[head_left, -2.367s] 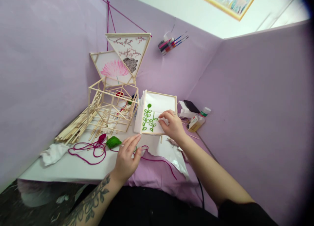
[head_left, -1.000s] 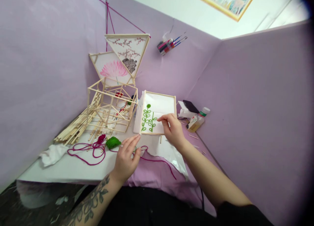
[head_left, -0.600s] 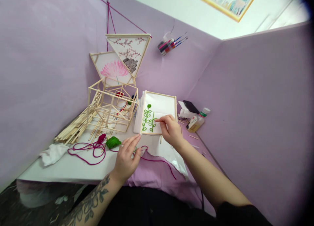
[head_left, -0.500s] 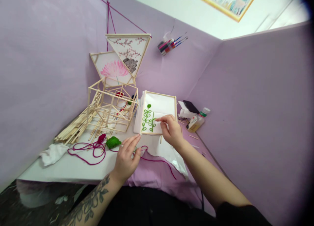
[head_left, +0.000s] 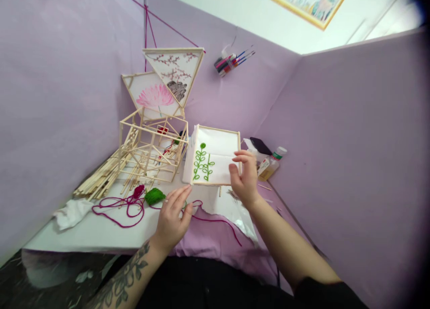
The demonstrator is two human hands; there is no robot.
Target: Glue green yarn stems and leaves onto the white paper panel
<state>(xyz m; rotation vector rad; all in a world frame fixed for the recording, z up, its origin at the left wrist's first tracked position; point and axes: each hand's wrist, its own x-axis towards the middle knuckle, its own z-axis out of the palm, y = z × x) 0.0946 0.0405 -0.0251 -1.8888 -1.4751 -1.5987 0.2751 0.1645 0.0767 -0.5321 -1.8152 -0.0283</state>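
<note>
A white paper-covered box with a thin wooden stick frame (head_left: 220, 141) stands in front of me. Green yarn (head_left: 199, 159) forms two leafy stems on the left part of its top face, one with a round coil at its tip. My left hand (head_left: 174, 215) lies with fingers stretched out, their tips at the box's near left corner. Over the right edge of the box hovers my right hand (head_left: 245, 177), fingers apart and loosely bent, with nothing seen in it. A green yarn ball (head_left: 155, 195) rests left of my left hand, beside tangled magenta yarn (head_left: 121, 201).
An open stick framework (head_left: 152, 143) stands at the left by a pile of wooden sticks (head_left: 104, 174). A bottle of yellowish glue (head_left: 272, 163) and a black phone-like object (head_left: 260, 145) lie at the right. Painted panels (head_left: 176, 71) hang behind. Purple walls enclose the table.
My right hand has lifted off the green yarn stem and moved right, its fingers spreading. The left hand stays at the box corner.
</note>
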